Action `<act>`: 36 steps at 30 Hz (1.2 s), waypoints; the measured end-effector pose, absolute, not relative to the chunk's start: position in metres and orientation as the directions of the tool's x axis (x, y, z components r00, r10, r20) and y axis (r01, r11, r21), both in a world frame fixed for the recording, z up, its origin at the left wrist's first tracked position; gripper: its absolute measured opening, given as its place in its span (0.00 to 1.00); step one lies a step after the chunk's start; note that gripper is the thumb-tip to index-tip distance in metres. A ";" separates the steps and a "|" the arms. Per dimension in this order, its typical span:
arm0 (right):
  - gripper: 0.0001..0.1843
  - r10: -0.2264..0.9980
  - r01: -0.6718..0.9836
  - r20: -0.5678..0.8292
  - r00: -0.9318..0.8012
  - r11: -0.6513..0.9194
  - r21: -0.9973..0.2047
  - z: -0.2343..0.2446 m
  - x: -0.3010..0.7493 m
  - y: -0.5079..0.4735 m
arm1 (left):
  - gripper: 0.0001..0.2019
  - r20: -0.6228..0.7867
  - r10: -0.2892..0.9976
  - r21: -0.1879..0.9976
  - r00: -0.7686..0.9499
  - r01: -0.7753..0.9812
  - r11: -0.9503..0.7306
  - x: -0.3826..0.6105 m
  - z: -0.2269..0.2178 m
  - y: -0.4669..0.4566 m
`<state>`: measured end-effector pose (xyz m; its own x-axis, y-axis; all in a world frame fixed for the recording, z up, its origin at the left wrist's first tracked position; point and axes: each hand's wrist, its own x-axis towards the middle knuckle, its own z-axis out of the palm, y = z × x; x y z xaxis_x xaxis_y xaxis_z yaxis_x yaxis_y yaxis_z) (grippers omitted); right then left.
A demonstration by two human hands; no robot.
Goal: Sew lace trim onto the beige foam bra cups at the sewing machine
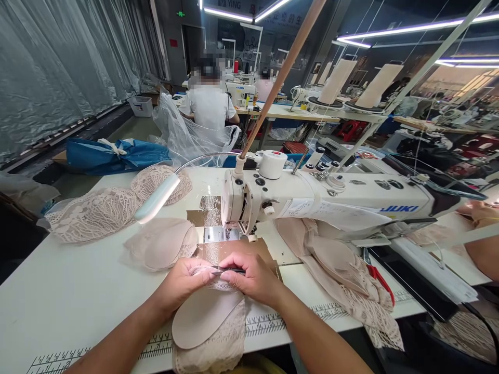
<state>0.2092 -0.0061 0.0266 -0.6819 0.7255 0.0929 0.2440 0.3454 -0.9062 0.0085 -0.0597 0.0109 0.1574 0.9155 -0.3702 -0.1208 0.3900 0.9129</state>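
My left hand [189,283] is closed, pinching the lace edge of a beige bra cup [206,319] that hangs toward the table's front edge. Beige lace fabric [230,337] trails below the cup. My right hand [251,278] is closed around a slim, dark, pointed tool [233,270], whose exact kind is hidden by the fingers. Its tip meets the lace between both thumbs. Just beyond my hands stands a white sewing machine [237,197], with its lit needle area over a metal plate [215,234].
Another beige cup [159,244] and lace cups [93,213] lie at left, under a lamp [157,199]. More cups and lace [331,254] sit at right beside red-handled scissors [380,283]. A person [210,106] sits ahead; another person's arm [483,254] shows at far right.
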 end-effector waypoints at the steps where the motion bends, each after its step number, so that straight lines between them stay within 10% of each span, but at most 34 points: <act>1: 0.08 0.724 0.243 0.094 -0.684 0.346 -0.906 0.027 0.209 -0.007 | 0.20 -0.374 0.915 0.912 0.152 -0.120 0.393 0.009 0.010 -0.059; 18: 0.08 0.814 0.268 0.072 -0.577 0.272 -0.924 0.021 0.201 -0.007 | 0.19 -0.365 0.912 0.924 0.187 -0.043 0.379 0.012 0.018 -0.060; 24: 0.13 0.861 0.204 0.137 -0.490 0.266 -0.942 0.016 0.205 -0.003 | 0.18 -0.128 0.986 0.863 0.110 0.501 0.057 -0.011 0.039 -0.070; 32: 0.10 0.346 0.231 0.263 -0.901 0.894 -0.383 0.016 0.191 -0.025 | 0.26 0.031 0.987 0.683 -0.160 0.725 0.096 -0.061 0.047 -0.016; 36: 0.08 0.430 0.400 0.038 -0.902 0.865 -0.305 0.019 0.203 -0.017 | 0.20 -0.144 0.981 0.750 -0.126 0.633 0.192 -0.067 0.031 -0.001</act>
